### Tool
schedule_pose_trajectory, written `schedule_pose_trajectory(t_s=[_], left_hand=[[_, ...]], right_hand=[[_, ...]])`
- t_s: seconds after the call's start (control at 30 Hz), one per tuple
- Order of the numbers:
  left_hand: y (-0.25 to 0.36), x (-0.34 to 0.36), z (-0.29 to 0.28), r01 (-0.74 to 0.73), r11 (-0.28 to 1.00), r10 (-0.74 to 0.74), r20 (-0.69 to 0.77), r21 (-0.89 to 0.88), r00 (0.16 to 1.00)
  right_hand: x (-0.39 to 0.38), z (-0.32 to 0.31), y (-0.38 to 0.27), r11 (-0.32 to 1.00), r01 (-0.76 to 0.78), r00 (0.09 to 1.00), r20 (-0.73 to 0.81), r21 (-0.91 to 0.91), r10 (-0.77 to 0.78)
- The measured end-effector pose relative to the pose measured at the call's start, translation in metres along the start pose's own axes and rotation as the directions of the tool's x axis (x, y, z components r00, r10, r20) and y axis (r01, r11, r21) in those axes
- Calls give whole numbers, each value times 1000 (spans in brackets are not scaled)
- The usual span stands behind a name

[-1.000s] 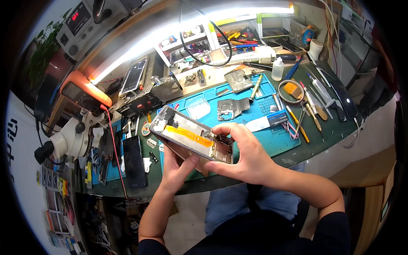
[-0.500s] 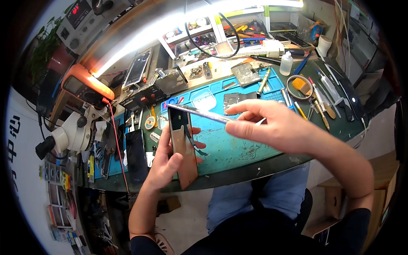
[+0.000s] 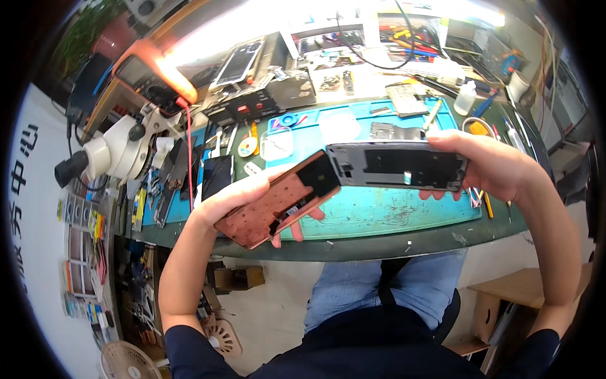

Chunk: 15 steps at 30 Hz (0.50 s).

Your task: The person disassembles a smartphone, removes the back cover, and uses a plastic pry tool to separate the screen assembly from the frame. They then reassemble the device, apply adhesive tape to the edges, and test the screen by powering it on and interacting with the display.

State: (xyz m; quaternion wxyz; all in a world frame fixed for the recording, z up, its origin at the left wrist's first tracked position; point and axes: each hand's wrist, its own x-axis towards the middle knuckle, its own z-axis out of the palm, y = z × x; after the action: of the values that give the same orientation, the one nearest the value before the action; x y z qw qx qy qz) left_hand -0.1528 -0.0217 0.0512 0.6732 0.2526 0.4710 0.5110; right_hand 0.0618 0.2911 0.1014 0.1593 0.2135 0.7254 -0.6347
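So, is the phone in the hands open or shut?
Open: left hand holds the copper panel, right hand the dark frame, side by side.

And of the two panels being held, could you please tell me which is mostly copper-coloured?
The copper-coloured panel is the one in the left hand; the right hand holds a grey-and-black panel.

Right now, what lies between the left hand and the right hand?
Between left hand and right hand, the head view shows a copper-coloured panel and a dark frame.
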Motion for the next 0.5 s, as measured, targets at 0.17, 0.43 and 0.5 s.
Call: schedule_pose_trajectory(t_s=[0.17, 0.43, 0.5], left_hand=[[-10, -11, -9, 33, 981, -8, 134, -191, 991], [-25, -25, -34, 77, 838, 101, 292, -541, 951], [-23, -28, -35, 61, 814, 115, 263, -578, 958]], right_hand=[[6, -1, 9, 997, -23, 995, 99, 76, 15], [7, -16, 24, 975, 6, 996, 84, 223, -25], [-2, -17, 33, 975, 97, 994, 38, 199, -106]])
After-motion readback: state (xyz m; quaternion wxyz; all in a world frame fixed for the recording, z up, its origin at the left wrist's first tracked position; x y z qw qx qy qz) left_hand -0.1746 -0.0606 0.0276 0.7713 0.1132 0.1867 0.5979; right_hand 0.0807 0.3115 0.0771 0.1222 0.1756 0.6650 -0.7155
